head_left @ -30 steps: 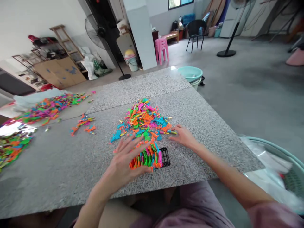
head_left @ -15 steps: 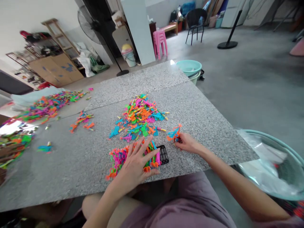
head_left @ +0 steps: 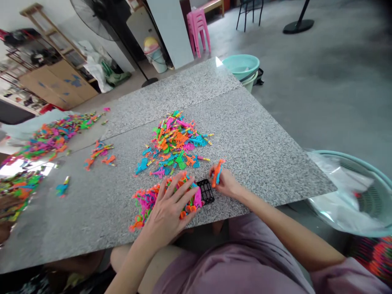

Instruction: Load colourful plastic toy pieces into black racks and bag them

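My left hand [head_left: 168,208] lies with fingers spread over rows of small bright plastic toys [head_left: 147,202] standing packed in a black grid tray [head_left: 206,192]. The tray's right end shows bare cells. Just right of it, my right hand [head_left: 226,181] pinches a few orange and blue plastic toys [head_left: 217,173], raised a little above the table. Their exact kind is too small to make out. Beyond the tray lies a loose heap of similar toys [head_left: 177,141] in orange, blue, pink and green, some with yellow tube-like ends.
The speckled stone table [head_left: 251,139] ends close to my lap. More toys [head_left: 58,134] spread along its left side, with a person's hand [head_left: 4,228] at the far left edge. A green basket [head_left: 373,200] holding plastic bags stands at the right; green basins [head_left: 241,65] stand past the far corner.
My right hand has moved left toward the tray's bare end, turning the orange and blue toys more upright. My left hand stays over the packed rows. The camera view has tilted down.
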A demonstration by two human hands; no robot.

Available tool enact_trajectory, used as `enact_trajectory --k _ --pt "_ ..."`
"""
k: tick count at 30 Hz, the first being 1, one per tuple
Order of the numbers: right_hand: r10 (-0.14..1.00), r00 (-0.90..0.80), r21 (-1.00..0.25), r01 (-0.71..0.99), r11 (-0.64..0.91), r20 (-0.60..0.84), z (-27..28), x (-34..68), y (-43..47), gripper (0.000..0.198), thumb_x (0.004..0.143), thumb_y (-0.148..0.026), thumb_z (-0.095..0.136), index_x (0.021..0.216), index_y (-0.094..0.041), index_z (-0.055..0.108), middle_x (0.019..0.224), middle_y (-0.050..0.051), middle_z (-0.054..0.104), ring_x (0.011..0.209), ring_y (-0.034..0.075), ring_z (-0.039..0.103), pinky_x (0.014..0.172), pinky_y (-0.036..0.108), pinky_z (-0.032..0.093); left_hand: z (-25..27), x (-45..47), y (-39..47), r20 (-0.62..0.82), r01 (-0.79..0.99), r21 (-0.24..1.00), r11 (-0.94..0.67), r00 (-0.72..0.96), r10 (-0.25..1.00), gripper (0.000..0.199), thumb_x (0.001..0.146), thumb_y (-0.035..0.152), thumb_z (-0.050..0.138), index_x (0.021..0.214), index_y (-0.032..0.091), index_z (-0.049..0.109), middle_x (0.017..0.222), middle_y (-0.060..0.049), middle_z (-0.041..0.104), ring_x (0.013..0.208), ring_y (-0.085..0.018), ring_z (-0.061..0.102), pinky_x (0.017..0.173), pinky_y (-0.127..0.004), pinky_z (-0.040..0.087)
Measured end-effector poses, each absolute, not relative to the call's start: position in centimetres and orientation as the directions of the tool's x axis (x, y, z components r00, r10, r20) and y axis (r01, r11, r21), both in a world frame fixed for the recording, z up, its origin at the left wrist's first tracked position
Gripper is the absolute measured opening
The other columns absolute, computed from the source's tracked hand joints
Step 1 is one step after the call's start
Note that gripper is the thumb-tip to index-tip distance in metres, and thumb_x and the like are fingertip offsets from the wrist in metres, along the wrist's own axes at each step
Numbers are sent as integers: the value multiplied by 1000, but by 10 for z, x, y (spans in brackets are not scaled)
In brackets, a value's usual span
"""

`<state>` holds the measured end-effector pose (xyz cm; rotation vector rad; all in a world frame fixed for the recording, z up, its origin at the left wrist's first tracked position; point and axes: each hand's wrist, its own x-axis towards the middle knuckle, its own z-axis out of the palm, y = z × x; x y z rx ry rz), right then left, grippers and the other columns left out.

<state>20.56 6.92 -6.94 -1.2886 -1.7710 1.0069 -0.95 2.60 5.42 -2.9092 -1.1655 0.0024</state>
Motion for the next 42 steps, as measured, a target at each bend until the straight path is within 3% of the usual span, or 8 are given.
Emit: enact_trajectory --k 4,11,19,27,32,37,39,42 --pt "925 -361 -882 388 267 121 -71 181 79 21 75 -9 57 94 -19 56 83 1 65 75 17 60 68 24 44 51 -11 26 24 690 -22 -723 724 690 49 93 35 56 141 29 49 151 -2 45 149 -31 20 120 -62 16" --pt "878 -469 -704 592 392 94 -56 164 81 30 80 -12 57 111 -15 57 94 10 68 82 21 64 70 27 45 54 -7 22 75 662 -63 -747 750 657 45 95 29 53 139 23 50 155 -5 39 148 -30 23 121 -60 11" --pt "775 -622 -660 538 524 108 -45 169 115 17 79 -12 65 95 -19 63 86 2 68 79 18 63 71 26 48 54 -7 29 47 646 41 -763 761 647 45 93 43 57 136 26 54 134 -3 62 138 -27 42 122 -53 19" --pt "925 -318 -351 859 373 206 -38 187 134 17 85 -1 51 86 -10 65 108 13 63 99 20 62 81 25 50 56 -7 27 22 663 60 -746 746 665 39 94 44 55 129 25 58 133 -3 62 138 -27 41 121 -55 21" --pt "983 -185 -559 814 159 11 -41 218 99 8 86 -11 56 80 -14 61 83 9 66 76 19 64 71 28 50 54 -6 27 12 675 63 -735 736 677 34 95 35 54 128 24 59 133 -3 61 141 -26 37 122 -54 19" --pt "965 -207 -935 346 -81 -161 -59 215 40 18 77 -14 64 92 -18 55 74 0 66 59 14 63 57 23 48 52 -5 27 17 683 62 -728 729 685 33 95 32 54 127 24 59 133 -4 61 140 -27 38 122 -54 20" --pt "955 -251 -963 253 -92 -157 -64 201 22 16 80 -14 59 95 -18 55 77 1 68 61 14 65 58 23 48 52 -5 27 12 686 54 -726 726 687 33 95 31 53 127 23 58 133 -4 61 140 -27 38 122 -55 18" --pt "948 -275 -888 460 -13 -157 -64 185 15 4 80 -16 61 82 -18 58 70 2 67 64 17 65 60 24 45 52 -5 26 14 683 53 -728 729 685 36 96 32 53 131 22 56 134 -4 61 142 -26 36 123 -55 16"
